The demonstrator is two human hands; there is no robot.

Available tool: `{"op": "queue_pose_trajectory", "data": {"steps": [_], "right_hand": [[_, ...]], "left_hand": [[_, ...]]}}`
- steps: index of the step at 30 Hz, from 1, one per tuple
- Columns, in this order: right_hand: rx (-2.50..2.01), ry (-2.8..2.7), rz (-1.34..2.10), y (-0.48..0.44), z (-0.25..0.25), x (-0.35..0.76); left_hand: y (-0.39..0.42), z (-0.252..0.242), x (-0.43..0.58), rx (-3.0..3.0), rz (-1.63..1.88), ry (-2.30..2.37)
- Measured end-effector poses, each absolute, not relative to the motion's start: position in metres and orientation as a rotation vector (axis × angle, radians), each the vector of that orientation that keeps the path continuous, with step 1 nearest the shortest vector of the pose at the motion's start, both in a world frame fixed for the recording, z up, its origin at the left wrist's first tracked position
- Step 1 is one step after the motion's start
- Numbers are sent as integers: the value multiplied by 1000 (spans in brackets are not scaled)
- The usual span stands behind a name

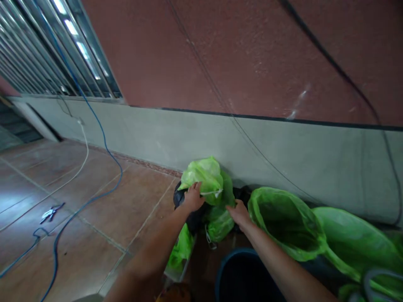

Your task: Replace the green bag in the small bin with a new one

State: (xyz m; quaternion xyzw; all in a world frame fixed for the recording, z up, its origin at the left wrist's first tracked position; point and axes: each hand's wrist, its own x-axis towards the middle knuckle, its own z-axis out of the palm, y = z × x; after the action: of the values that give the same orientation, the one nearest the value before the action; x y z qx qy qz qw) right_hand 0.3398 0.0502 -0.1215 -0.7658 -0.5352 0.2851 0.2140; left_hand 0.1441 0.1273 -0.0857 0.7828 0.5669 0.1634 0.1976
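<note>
A tied, bulging green plastic bag [203, 176] rests against the wall on top of a black bag [181, 196]. My left hand [193, 197] lies on the green bag's left side, fingers curled onto the plastic near a white tie [211, 193]. My right hand [239, 214] reaches in at the bag's lower right, fingers pressed into the folds between it and a smaller green bag [218, 224]; what those fingers hold is hidden.
An open green bag [285, 222] and another green bag [362, 243] lie to the right along the wall. A dark round bucket [242, 277] stands below my arms. Blue [103, 142] and white [82, 161] cables cross the tiled floor at left, with pliers [50, 213].
</note>
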Motion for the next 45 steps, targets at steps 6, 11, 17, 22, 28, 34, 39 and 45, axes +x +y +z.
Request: {"op": "queue_pose_trajectory", "data": {"steps": [6, 11, 17, 22, 28, 34, 39, 45], "right_hand": [[-2060, -1419, 469, 73, -93, 323], [-1954, -1525, 436, 72, -88, 291], [-2006, -1852, 464, 32, -106, 281], [-2122, -2256, 932, -16, -126, 271], [-1954, -2255, 1061, -45, -140, 245], [-1904, -2173, 1161, -62, -156, 235], [-1855, -2131, 1132, -68, -141, 242], [-1775, -1960, 1011, -64, -92, 242]], "left_hand": [[150, -102, 135, 2186, 515, 1602], [151, -111, 121, 2112, 683, 1605], [103, -138, 83, 2019, 651, 1620], [35, -188, 42, 1724, 127, 1727], [-7, -221, 29, 1632, 80, 1700], [14, -239, 49, 1595, 257, 1664], [31, -230, 47, 1419, 419, 1723], [27, -152, 25, 1256, 820, 1688]]}}
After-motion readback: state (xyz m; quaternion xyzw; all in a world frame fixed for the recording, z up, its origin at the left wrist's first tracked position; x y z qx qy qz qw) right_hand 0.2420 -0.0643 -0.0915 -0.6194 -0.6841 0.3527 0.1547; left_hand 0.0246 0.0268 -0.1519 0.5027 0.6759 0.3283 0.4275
